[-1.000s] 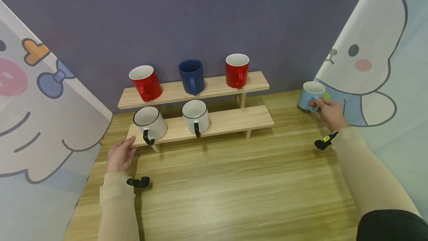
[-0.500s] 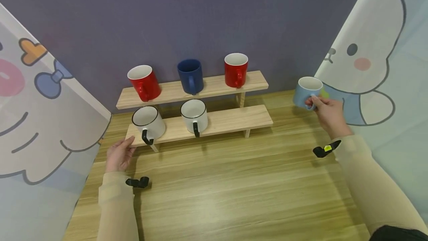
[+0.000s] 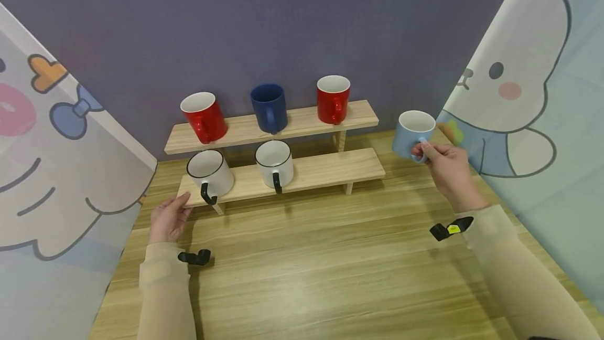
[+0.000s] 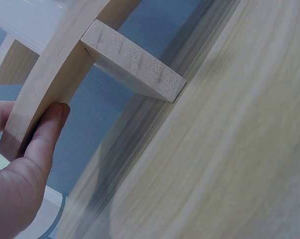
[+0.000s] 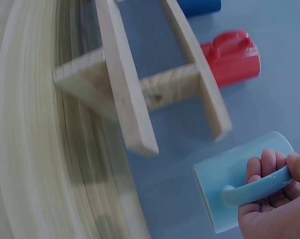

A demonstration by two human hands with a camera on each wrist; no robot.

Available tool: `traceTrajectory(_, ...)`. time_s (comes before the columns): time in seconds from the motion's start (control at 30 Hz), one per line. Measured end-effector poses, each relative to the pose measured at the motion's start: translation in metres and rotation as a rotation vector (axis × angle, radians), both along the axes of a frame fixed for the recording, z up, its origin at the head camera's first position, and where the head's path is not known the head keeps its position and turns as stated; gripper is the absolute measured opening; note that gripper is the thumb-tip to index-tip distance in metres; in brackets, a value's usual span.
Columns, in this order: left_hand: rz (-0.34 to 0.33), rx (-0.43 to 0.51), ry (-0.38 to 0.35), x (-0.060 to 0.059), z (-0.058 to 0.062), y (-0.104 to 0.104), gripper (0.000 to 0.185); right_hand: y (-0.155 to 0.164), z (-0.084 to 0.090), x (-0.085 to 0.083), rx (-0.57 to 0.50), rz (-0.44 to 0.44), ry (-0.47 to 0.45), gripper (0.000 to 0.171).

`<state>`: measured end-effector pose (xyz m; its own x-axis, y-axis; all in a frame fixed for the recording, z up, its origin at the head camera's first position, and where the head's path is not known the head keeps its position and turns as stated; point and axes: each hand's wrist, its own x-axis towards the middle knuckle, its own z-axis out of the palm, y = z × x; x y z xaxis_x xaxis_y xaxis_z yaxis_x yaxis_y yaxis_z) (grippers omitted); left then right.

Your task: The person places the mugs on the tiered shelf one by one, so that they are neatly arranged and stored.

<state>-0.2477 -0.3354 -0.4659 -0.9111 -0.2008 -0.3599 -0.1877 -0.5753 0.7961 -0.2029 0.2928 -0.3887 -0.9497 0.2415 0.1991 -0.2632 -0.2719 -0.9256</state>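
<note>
My right hand [image 3: 448, 172] grips a light blue mug [image 3: 409, 139] by its handle, holding it upright off the right end of the shelves. In the right wrist view the fingers curl through the handle [image 5: 259, 190]. At the left end of the lower wooden shelf [image 3: 330, 167], my left hand [image 3: 169, 219] pinches the board's edge; the left wrist view shows thumb and finger on either side of the board [image 4: 50, 84]. Two white mugs with black handles, one at the left end [image 3: 214, 172] and one nearer the middle [image 3: 278, 164], stand on that lower shelf.
On the upper shelf [image 3: 302, 129] stand a left red mug [image 3: 209, 122], a dark blue mug [image 3: 271, 109] and a right red mug [image 3: 334, 101]. The wood-grain table [image 3: 292, 266] spreads in front. A dark wall [image 3: 283, 20] and cartoon-printed side curtains [image 3: 528, 98] bound it.
My right hand has lifted the light blue mug from the table by the right curtain and carried it left toward the shelves. The left hand stays at the shelf end.
</note>
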Motion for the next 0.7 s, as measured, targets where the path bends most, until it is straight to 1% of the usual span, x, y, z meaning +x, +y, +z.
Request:
traceTrajectory(0.07,-0.001,-0.003,0.003,0.000,0.000,0.000,0.005,-0.007,0.002,0.003,0.001,0.012,0.014,0.018)
traceTrajectory(0.13,-0.003,-0.005,0.008,0.000,-0.001,0.000,0.005,-0.013,0.004,0.006,0.005,0.031,0.020,0.019)
traceTrajectory(0.4,0.000,-0.010,0.008,0.001,-0.001,0.001,0.005,-0.038,0.009,0.017,0.065,0.048,-0.009,0.021)
traceTrajectory(0.57,0.009,-0.003,0.002,0.000,-0.002,0.001,0.005,-0.056,0.009,0.021,0.091,0.067,-0.012,0.024)
traceTrajectory(0.7,0.019,-0.006,0.000,-0.001,-0.002,0.001,0.005,-0.072,0.007,0.022,0.129,0.075,-0.030,0.030)
